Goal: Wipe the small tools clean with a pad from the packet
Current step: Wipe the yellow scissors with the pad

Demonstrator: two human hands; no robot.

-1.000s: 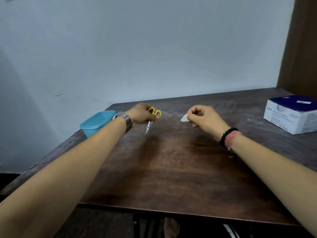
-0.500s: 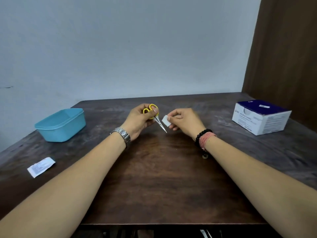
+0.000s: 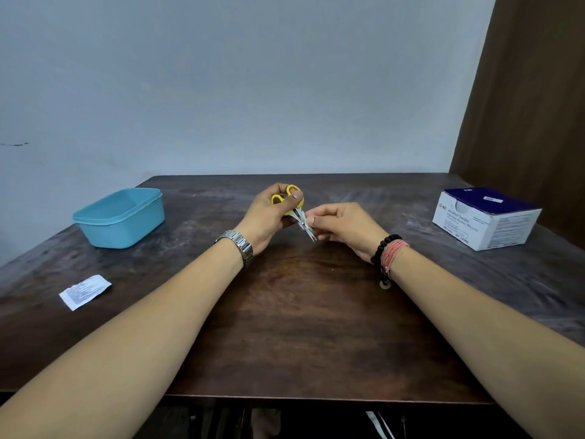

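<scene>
Left hand (image 3: 269,213) is gripping the yellow-handled scissors (image 3: 296,210) over the middle of the table (image 3: 285,312), toward its far edge. Right hand (image 3: 342,224) pinches a white pad (image 3: 304,217) against the blades. Torn packet (image 3: 84,291) lies near the left edge, swab box (image 3: 484,217) by the right edge.

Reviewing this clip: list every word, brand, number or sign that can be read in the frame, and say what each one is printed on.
"BD" on the front face of the white and blue box.
"Alcohol Swabs" on the same face, beside the logo.
Smaller lines below it and on the box's side panel: too small to read.
White label on the box's blue top: blurred, unreadable.
Print on the torn packet lying on the table: too small to read.
</scene>
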